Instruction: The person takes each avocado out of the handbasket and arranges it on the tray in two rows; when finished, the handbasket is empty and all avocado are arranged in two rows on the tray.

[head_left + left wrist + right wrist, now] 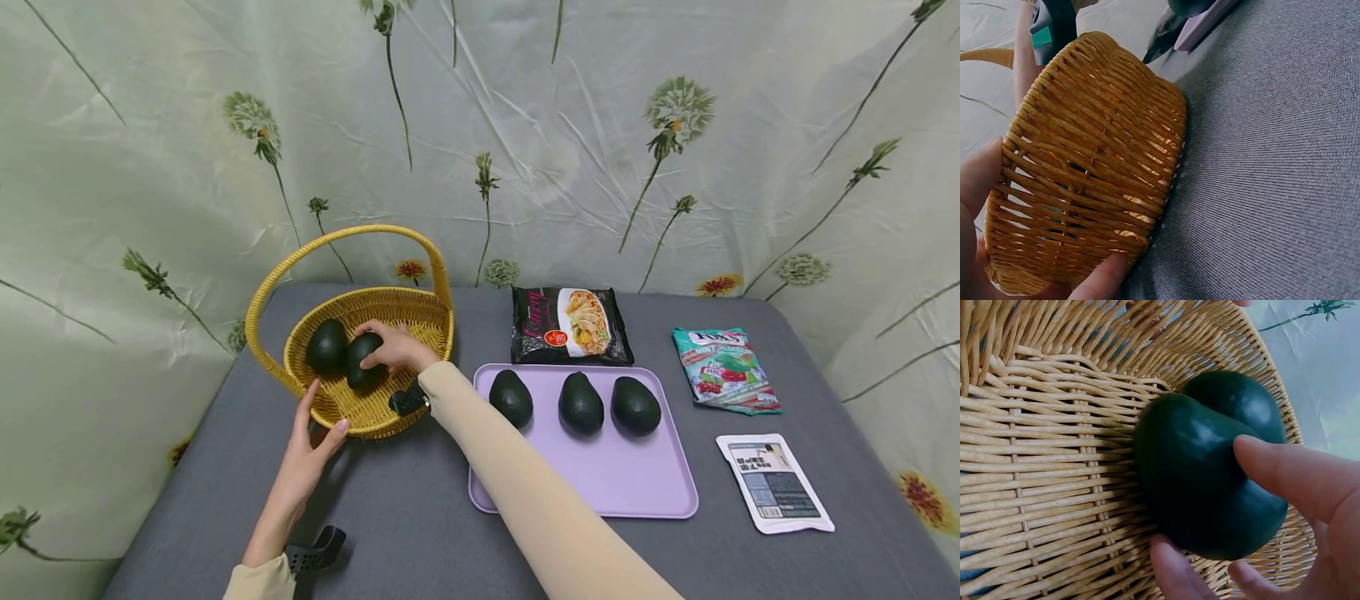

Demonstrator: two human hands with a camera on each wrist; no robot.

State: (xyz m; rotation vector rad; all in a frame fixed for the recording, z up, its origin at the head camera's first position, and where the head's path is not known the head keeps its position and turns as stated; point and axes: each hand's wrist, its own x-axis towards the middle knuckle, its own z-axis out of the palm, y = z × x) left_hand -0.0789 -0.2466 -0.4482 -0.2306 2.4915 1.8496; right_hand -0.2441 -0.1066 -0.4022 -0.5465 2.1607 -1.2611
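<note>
My right hand (401,346) is inside the yellow wicker basket (372,422), gripping a dark green avocado (1204,481) with the thumb on one side and fingertips on the other. Another avocado (327,347) lies against it, farther left in the basket. At the basket's near left side, my left hand (303,462) holds the woven wall; in the left wrist view its thumb (982,172) is at the rim and a finger (1107,275) presses low on the outside. Three more avocados, a left one (512,398), a middle one (581,405) and a right one (636,407), lie on a lilac tray (600,493).
Behind the tray lies a black noodle packet (572,326). To the right are a teal candy bag (726,371) and a white pouch (776,483). A tall handle (360,232) arches over the basket. Floral fabric (525,150) hangs behind the grey table (405,525).
</note>
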